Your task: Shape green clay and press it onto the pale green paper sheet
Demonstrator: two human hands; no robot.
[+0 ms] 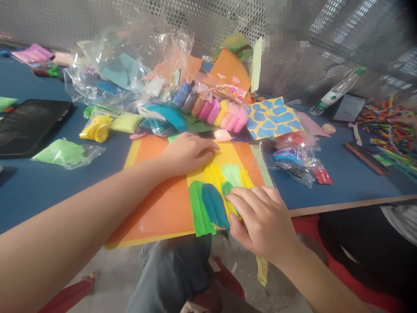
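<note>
An orange sheet with yellow stripes lies at the table's front edge. On its yellow middle stripe, modelling clay is pressed in flattened shapes: a green piece, a dark teal piece and a pale green piece, with ridged yellow clay around them. My left hand rests flat near the sheet's far edge, its fingers stretched out. My right hand is over the near right part, fingertips touching a smaller green clay piece; the thumb is apart from the fingers and they grip nothing visible.
Behind the sheet lie clay sticks, clear plastic bags and a blue-and-yellow patterned card. A bag of clay sits right. Farther right are a bottle and pipe cleaners. A black tray is left.
</note>
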